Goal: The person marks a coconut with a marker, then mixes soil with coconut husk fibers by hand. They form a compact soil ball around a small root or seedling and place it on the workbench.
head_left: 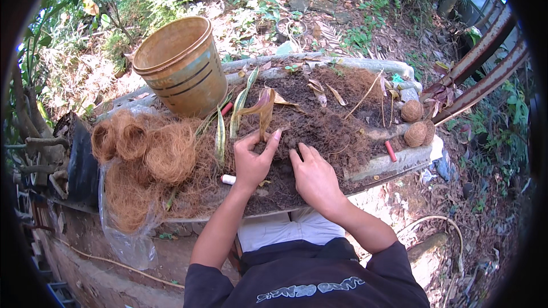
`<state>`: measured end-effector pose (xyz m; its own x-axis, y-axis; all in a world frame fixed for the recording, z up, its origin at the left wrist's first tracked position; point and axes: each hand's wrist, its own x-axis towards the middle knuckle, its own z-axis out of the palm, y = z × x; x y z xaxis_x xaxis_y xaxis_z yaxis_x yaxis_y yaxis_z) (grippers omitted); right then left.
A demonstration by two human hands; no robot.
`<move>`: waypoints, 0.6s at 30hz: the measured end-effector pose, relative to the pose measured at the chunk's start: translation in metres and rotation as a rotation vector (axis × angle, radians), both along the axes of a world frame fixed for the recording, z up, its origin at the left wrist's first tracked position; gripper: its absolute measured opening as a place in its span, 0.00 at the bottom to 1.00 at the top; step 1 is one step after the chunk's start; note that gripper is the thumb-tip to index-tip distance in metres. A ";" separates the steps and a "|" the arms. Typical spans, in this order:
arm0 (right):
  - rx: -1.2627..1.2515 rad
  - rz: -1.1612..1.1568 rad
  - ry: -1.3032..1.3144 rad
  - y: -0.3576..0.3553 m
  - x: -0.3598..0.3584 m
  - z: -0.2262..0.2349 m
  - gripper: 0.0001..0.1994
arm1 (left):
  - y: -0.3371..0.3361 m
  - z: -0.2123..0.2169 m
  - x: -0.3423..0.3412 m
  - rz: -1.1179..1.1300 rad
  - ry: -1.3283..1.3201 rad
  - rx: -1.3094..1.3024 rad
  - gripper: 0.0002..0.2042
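My left hand [254, 159] is closed around the base of a wilted, brownish leaf [264, 115], its thumb pointing up and right. Just to the right, my right hand [314, 177] is curled with its fingertips pressed into the dark soil [322, 128]; the soil partly hides them. The soil is heaped loosely over the middle of the slab, mixed with brown fibre. Left of the wilted leaf stand green snake plant leaves with pale edges [221, 136]. A white thread spool [228, 179] lies beside my left wrist.
A stained bucket [185, 71] stands at the back left. Coconut fibre nests [170, 157] and loose fibre lie at the left, over a clear plastic bag [128, 245]. Fibre balls [415, 134] and a red tube [390, 151] rest at the right, near rusty metal bars [485, 80].
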<state>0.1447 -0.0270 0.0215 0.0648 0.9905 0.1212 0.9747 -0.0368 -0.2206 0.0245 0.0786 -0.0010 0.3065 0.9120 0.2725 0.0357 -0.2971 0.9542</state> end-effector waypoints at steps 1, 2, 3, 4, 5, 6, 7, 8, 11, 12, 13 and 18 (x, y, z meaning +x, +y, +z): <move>-0.008 0.004 0.028 -0.001 0.000 0.002 0.20 | 0.000 0.000 0.001 -0.003 -0.008 0.004 0.12; -0.007 0.026 0.048 -0.002 0.002 0.004 0.19 | 0.000 0.001 0.001 -0.003 -0.006 0.002 0.12; -0.006 0.048 0.069 -0.003 0.004 0.006 0.19 | -0.001 0.002 0.001 -0.003 -0.003 0.000 0.12; -0.005 0.071 0.091 -0.003 0.005 0.007 0.18 | -0.001 0.003 0.001 -0.002 0.000 -0.002 0.12; 0.067 0.087 0.054 -0.004 0.005 0.005 0.17 | -0.001 0.004 0.001 0.001 0.001 -0.014 0.11; 0.140 0.104 0.018 -0.006 0.005 0.000 0.17 | -0.002 0.006 0.000 0.004 0.002 -0.026 0.10; 0.210 0.121 -0.020 -0.008 0.005 -0.003 0.16 | -0.002 0.006 0.000 0.007 0.002 -0.040 0.10; 0.152 0.113 0.025 -0.009 0.006 -0.002 0.17 | -0.002 0.005 0.000 0.007 0.011 -0.045 0.10; 0.010 0.099 0.105 -0.009 0.008 0.005 0.18 | -0.002 0.005 0.000 0.006 0.025 -0.055 0.10; -0.017 0.098 0.095 -0.008 0.008 0.006 0.17 | -0.002 0.005 0.000 0.003 0.019 -0.057 0.10; -0.043 0.095 0.085 -0.007 0.007 0.007 0.16 | -0.002 0.005 0.001 -0.002 0.012 -0.058 0.10; 0.112 0.100 0.067 -0.003 0.008 -0.004 0.09 | -0.001 0.003 0.001 0.008 0.022 -0.032 0.09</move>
<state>0.1522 -0.0300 0.0172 -0.0214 0.9729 0.2303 0.9552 0.0879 -0.2826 0.0253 0.0774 0.0023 0.3052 0.9224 0.2366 0.0593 -0.2664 0.9620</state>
